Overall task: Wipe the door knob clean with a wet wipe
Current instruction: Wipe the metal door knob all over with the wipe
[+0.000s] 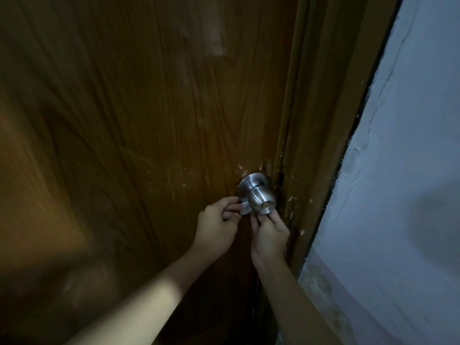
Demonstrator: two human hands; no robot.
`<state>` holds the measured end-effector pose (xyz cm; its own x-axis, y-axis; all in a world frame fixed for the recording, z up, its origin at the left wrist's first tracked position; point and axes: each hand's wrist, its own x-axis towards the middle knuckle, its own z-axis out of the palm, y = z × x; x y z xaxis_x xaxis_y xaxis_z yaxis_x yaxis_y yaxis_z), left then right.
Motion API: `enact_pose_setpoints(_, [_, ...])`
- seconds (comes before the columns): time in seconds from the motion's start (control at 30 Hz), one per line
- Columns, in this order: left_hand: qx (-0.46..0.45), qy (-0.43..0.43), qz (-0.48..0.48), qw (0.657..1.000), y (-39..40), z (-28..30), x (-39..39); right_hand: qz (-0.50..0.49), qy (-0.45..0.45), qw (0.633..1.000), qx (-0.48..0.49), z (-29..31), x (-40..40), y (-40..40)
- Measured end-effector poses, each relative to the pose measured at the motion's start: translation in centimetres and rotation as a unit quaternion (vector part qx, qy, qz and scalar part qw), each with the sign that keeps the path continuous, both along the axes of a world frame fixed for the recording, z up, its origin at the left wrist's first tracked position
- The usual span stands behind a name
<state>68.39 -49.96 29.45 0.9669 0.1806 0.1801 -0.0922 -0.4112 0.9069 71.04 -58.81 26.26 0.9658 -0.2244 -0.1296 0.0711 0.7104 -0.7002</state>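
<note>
Left fingers [230, 204] pinched shut on one end of the wipe [244, 207], a pale strip showing just left of the knob [261, 200] at its lower side. Right fingers [263, 219] curled closed beneath the knob, apparently on the other end of that strip, though too dim and too hidden down there to say for sure. Left hand [216, 225] low and left of the knob, right hand [270, 235] directly below it, both forearms reaching up from the bottom of the view.

Knob steel, with a keyhole in its face, standing out from the round plate [249, 184] on the door [149, 120], close to the latch edge. Wipe seemingly looped around the underside or neck, so likely mid-wipe on the lower part. Face and top bare and uncovered right now; no telling from here whether already cleaned. Probably still to do: top, face, plate.

Room now. Plenty of open door to the left for the left hand to pull across. Tight on the right: frame [311, 145] just beside the knob, wall [410, 170] beyond it, little swing for the right hand. Chipped paint flecks around the plate and down the frame.
</note>
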Motion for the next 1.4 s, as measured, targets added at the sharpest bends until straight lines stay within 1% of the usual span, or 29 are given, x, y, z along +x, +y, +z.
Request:
enact_pose_setpoints(0.07, [0.017, -0.023, 0.017, 0.999, 0.2, 0.2, 0.2, 0.0, 0.012, 1.0, 0.027, 0.2, -0.2, 0.3])
enact_pose_setpoints(0.17, [0.039, -0.025, 0.014, 0.999, 0.5, 0.6, 0.3, 0.005, 0.026, 0.999, 0.026, 0.5, -0.2, 0.5])
enact_pose_setpoints(0.3, [0.063, -0.009, 0.006, 0.998, 0.8, 1.0, 0.3, -0.045, 0.075, 0.995, 0.055, 0.8, 0.5, 0.3])
enact_pose_setpoints(0.37, [0.05, 0.002, 0.006, 0.999, 0.7, 1.1, 0.2, 0.007, 0.056, 0.998, 0.032, 0.8, 0.2, 0.2])
enact_pose_setpoints(0.43, [0.026, 0.008, 0.008, 1.0, 0.4, 1.0, 0.2, 0.085, 0.024, 0.996, -0.015, 0.8, -0.6, -0.1])
enact_pose_setpoints(0.47, [0.014, 0.007, 0.011, 1.0, 0.3, 1.0, 0.1, 0.107, 0.016, 0.993, -0.036, 0.9, -0.8, -0.3])
enact_pose_setpoints(0.57, [-0.035, 0.021, 0.027, 0.999, -0.1, 0.6, -0.1, 0.129, 0.037, 0.989, -0.062, 1.2, -1.2, -1.6])
enact_pose_setpoints(0.67, [-0.124, 0.082, 0.052, 0.988, -0.6, 0.2, -0.2, 0.116, 0.08, 0.987, -0.074, 1.0, -1.6, -2.8])
enact_pose_setpoints(0.77, [-0.21, 0.145, 0.076, 0.964, -1.3, 0.0, -0.1, 0.074, 0.108, 0.987, -0.092, 0.9, -1.7, -3.6])
enact_pose_setpoints(0.83, [-0.256, 0.174, 0.095, 0.946, -1.9, 0.4, 0.0, 0.049, 0.11, 0.986, -0.113, 1.2, -1.6, -4.0])
enact_pose_setpoints(0.9, [-0.27, 0.187, 0.107, 0.938, -2.3, 0.8, 0.3, 0.024, 0.089, 0.982, -0.162, 1.7, -1.3, -4.4])
enact_pose_setpoints(0.97, [-0.269, 0.193, 0.116, 0.937, -2.6, 1.4, 0.5, -0.027, 0.045, 0.966, -0.253, 2.2, -1.1, -4.7])
enact_pose_setpoints(1.03, [-0.261, 0.195, 0.115, 0.938, -2.5, 2.0, 0.7, -0.082, 0.001, 0.936, -0.343, 2.6, -0.8, -4.9])
enact_pose_setpoints(1.07, [-0.255, 0.196, 0.111, 0.94, -2.5, 2.4, 0.7, -0.094, -0.01, 0.924, -0.371, 2.8, -0.7, -4.9])
enact_pose_setpoints(1.1, [-0.25, 0.195, 0.11, 0.942, -2.4, 2.8, 0.7, -0.09, -0.012, 0.917, -0.39, 2.8, -0.6, -4.9])
enact_pose_setpoints(1.17, [-0.238, 0.181, 0.122, 0.946, -2.3, 3.5, 0.8, -0.046, -0.001, 0.906, -0.422, 2.9, -0.5, -4.8])
enact_pose_setpoints(1.23, [-0.199, 0.157, 0.13, 0.958, -2.1, 3.9, 0.9, -0.014, -0.001, 0.889, -0.458, 3.1, -0.3, -5.0])
enact_pose_setpoints(1.33, [-0.12, 0.161, 0.072, 0.977, -2.4, 4.1, 0.6, -0.059, -0.032, 0.855, -0.514, 4.8, 0.0, -5.4])
enact_pose_setpoints(1.4, [-0.098, 0.169, 0.042, 0.98, -2.9, 3.8, 0.5, -0.089, -0.05, 0.83, -0.549, 5.8, 0.1, -5.7])
